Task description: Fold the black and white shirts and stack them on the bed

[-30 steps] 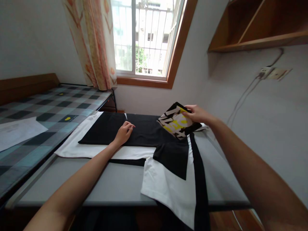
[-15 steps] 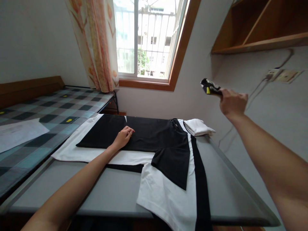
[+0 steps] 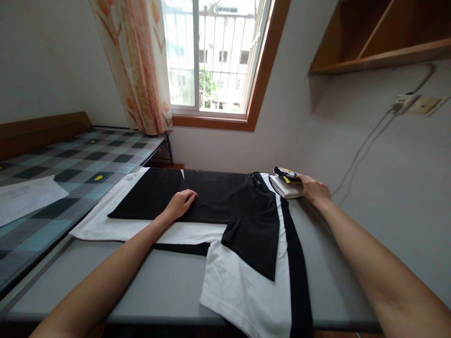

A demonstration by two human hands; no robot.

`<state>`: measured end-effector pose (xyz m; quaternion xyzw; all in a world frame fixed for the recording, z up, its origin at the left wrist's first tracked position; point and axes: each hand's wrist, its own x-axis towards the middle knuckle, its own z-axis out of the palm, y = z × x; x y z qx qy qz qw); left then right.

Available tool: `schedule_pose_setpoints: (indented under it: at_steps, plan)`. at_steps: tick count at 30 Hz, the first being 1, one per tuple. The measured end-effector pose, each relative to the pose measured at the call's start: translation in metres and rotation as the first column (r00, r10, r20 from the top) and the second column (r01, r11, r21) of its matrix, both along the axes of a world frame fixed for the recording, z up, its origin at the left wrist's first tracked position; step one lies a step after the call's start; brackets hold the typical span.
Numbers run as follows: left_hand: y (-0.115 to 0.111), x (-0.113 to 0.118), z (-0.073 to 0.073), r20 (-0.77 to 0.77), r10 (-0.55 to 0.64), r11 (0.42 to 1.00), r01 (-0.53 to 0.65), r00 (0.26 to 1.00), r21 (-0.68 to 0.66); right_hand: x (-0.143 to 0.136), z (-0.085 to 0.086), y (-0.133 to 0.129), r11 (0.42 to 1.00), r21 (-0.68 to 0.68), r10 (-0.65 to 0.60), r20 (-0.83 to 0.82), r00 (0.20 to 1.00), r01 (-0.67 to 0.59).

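My left hand [image 3: 181, 203] rests on a black T-shirt [image 3: 214, 195], its fingers loosely curled and nothing visible in them. The black T-shirt lies spread flat, one short sleeve toward me, over a white T-shirt [image 3: 243, 286]. Beneath the white one, parts of another black garment [image 3: 299, 272] stick out. At the far right of the table, my right hand [image 3: 315, 188] is closed on a small folded black cloth with white and yellow print [image 3: 285, 173]. That cloth sits on top of a folded white cloth [image 3: 291, 189]; my fingertips are partly hidden.
The grey table [image 3: 169, 281] carries the garments. To the left is a bed with a checked mattress [image 3: 116, 152] and a white paper [image 3: 31, 197]. A wall with a socket and cables [image 3: 401, 103] borders the right, below a wooden shelf [image 3: 380, 63]. A window and curtain [image 3: 141, 70] are behind.
My right hand has come down and to the left, bringing the folded black cloth from mid-air onto the folded white cloth. My left hand stays on the black T-shirt.
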<state>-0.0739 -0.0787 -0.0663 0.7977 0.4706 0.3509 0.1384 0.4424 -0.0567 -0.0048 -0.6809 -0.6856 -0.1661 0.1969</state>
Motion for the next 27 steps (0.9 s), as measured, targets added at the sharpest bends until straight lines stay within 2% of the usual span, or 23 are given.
schedule_pose_setpoints:
  at_steps: [3,6,9,11,12,14,16,18,21,24,27]
  plan:
    - [0.000,0.001,0.000,-0.016,-0.002,1.000,0.002,1.000,0.010,0.001,-0.007,-0.003,0.990,-0.143,0.040,0.155,0.987,-0.018]
    - [0.000,0.001,0.000,-0.030,-0.006,1.000,0.007,1.000,0.016,-0.005,-0.012,-0.011,0.981,-0.188,0.086,0.216,0.973,-0.045]
    - [-0.001,0.001,0.000,-0.056,-0.014,1.000,0.014,0.998,0.014,-0.011,-0.008,-0.014,0.987,-0.151,-0.035,0.161,0.986,0.060]
    - [-0.001,0.001,0.001,-0.075,-0.017,1.000,0.018,0.997,0.009,-0.012,-0.003,-0.011,0.984,-0.081,-0.150,0.105,0.983,0.159]
    - [-0.001,0.001,0.002,-0.080,-0.017,1.000,0.018,0.997,0.005,-0.012,-0.001,-0.010,0.985,-0.028,-0.169,0.103,0.980,0.172]
    - [-0.002,0.001,0.003,-0.080,-0.015,1.000,0.015,0.997,-0.002,-0.010,-0.003,-0.009,0.997,0.035,-0.079,0.193,0.978,0.074]
    - [-0.003,0.001,0.004,-0.077,-0.015,1.000,0.014,0.997,-0.009,-0.008,-0.012,-0.011,0.995,-0.024,0.095,0.337,0.937,-0.092]
    - [-0.003,0.001,0.004,-0.078,-0.015,1.000,0.014,0.997,-0.014,-0.006,-0.024,-0.015,0.982,-0.109,0.185,0.413,0.892,-0.153]
    - [-0.004,0.001,0.005,-0.090,-0.019,1.000,0.018,0.996,-0.014,-0.006,-0.038,-0.019,0.990,-0.090,0.133,0.418,0.899,-0.104]
    - [-0.003,0.001,0.004,-0.101,-0.025,1.000,0.024,0.995,-0.007,-0.008,-0.041,-0.018,0.996,-0.062,0.082,0.404,0.911,-0.062]
    - [-0.003,0.001,0.004,-0.111,-0.024,1.000,0.024,0.994,-0.002,-0.008,-0.041,-0.017,0.992,-0.122,0.060,0.401,0.914,-0.011]
